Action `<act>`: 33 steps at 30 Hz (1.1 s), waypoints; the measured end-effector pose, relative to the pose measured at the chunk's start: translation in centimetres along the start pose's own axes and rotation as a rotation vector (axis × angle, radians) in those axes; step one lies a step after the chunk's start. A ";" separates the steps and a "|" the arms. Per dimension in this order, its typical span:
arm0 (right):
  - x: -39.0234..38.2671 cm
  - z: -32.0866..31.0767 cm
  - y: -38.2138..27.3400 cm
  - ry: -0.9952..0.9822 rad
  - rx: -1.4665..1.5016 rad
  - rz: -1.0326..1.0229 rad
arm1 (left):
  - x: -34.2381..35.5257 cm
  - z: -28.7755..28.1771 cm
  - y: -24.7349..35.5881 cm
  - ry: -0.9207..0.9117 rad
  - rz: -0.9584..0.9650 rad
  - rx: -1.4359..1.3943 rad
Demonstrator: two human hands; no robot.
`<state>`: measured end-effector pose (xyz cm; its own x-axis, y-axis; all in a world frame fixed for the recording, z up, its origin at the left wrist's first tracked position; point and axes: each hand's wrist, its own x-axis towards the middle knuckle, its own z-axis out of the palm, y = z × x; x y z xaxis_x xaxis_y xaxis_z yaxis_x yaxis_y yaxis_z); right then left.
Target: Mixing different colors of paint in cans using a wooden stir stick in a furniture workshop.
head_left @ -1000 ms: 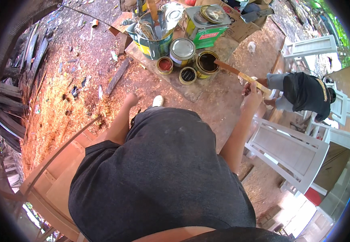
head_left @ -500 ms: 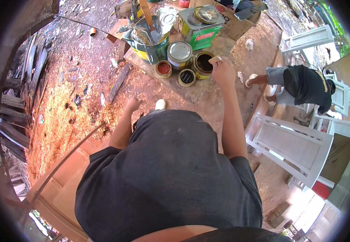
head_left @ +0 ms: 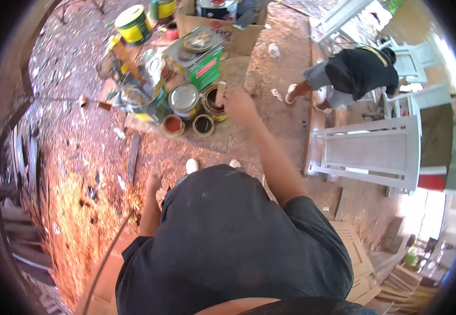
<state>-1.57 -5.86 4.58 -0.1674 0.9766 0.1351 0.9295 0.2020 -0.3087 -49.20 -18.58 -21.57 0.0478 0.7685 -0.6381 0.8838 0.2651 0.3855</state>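
Note:
My right hand (head_left: 237, 105) is closed around the pale handle of what looks like a paintbrush (head_left: 221, 92), over an open can of dark liquid (head_left: 213, 100). The brush's lower end is hidden in the can. Beside it stand a smaller can with dark contents (head_left: 203, 125), a small can of red paint (head_left: 173, 125) and a lidded can (head_left: 184, 100). My left hand (head_left: 154, 182) hangs low at my left side, its fingers curled, with nothing visible in it.
A green-and-silver square tin (head_left: 204, 71), a cut-open container of tools (head_left: 141, 97) and a cardboard box (head_left: 238, 37) stand beyond. White panelled furniture (head_left: 369, 149) stands at right, where another person (head_left: 362, 71) bends over. Wood shavings (head_left: 81, 231) cover the ground at left.
My view has shifted, so the cans sit further left and the furniture shows more. My right hand stays at the dark can, and the pale handle now stands more upright.

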 end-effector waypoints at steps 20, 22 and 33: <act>-0.7 -1.9 -2.0 0.069 0.179 0.222 | 1.8 -0.1 1.7 0.046 -0.084 -0.013; -0.4 -2.0 -2.5 0.218 0.239 0.179 | 1.8 0.5 0.4 0.041 -0.077 0.017; 0.9 -1.8 -0.9 0.131 0.169 0.247 | 0.0 -0.2 -0.6 0.098 -0.114 -0.065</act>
<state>-2.03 -5.25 6.66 0.1100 0.9821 0.1529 0.8672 -0.0197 -0.4975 -49.84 -18.62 -21.70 -0.0995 0.7833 -0.6136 0.8488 0.3886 0.3584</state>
